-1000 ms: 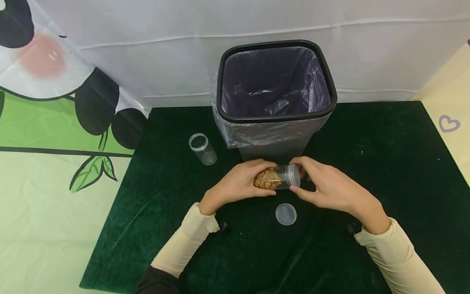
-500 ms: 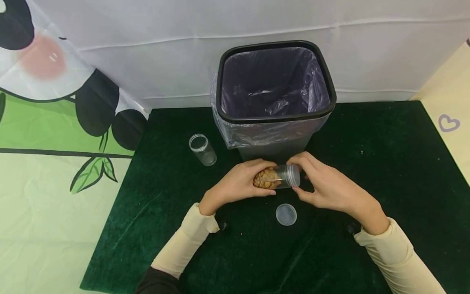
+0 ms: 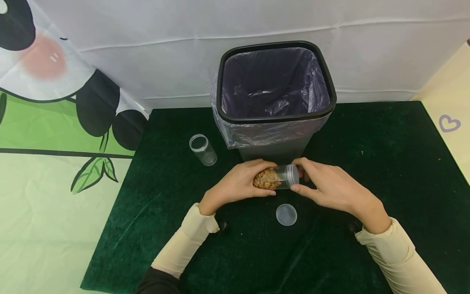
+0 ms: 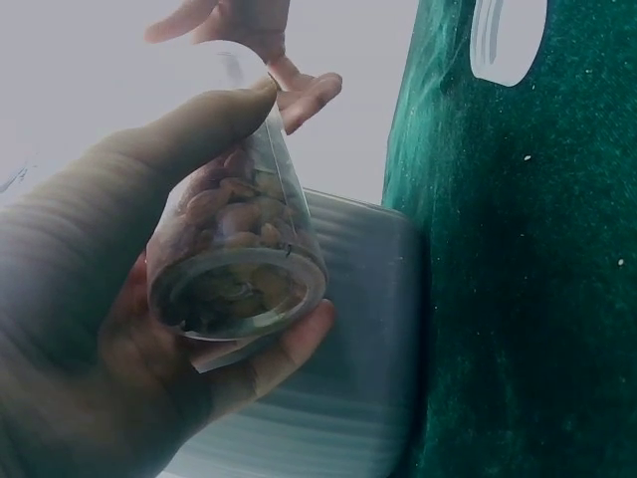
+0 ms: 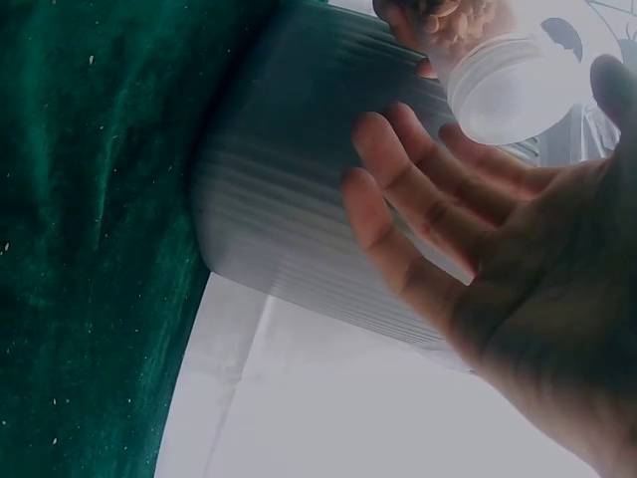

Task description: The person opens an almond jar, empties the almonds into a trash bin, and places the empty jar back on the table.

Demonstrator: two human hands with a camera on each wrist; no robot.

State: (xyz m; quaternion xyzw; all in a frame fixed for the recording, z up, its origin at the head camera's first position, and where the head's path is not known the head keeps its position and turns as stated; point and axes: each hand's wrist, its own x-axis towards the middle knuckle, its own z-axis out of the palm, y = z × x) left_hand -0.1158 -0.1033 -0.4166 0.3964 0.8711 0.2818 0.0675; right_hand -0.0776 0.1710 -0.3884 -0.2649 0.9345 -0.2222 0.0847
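A clear jar (image 3: 277, 177) lies on its side in the air in front of the bin, part filled with brown nut-like pieces (image 4: 239, 214). My left hand (image 3: 242, 179) grips its base end, thumb and fingers wrapped around the wall. At the other end, a translucent screw lid (image 5: 513, 90) sits on the jar. My right hand (image 3: 330, 183) pinches this lid between thumb and index finger; its other fingers are spread apart in the right wrist view. A second clear jar (image 3: 203, 150) stands uncovered at the left. A loose round lid (image 3: 286, 214) lies flat below the held jar.
A grey bin (image 3: 271, 151) with a black rim and a clear plastic liner stands right behind my hands. Dark green cloth (image 3: 161, 228) covers the table. A white sheet (image 3: 165, 61) hangs behind, with printed panels at both sides.
My right hand's fingers lifted slightly half a second ago and have come down around the lid again. The left hand and the jar stay in place.
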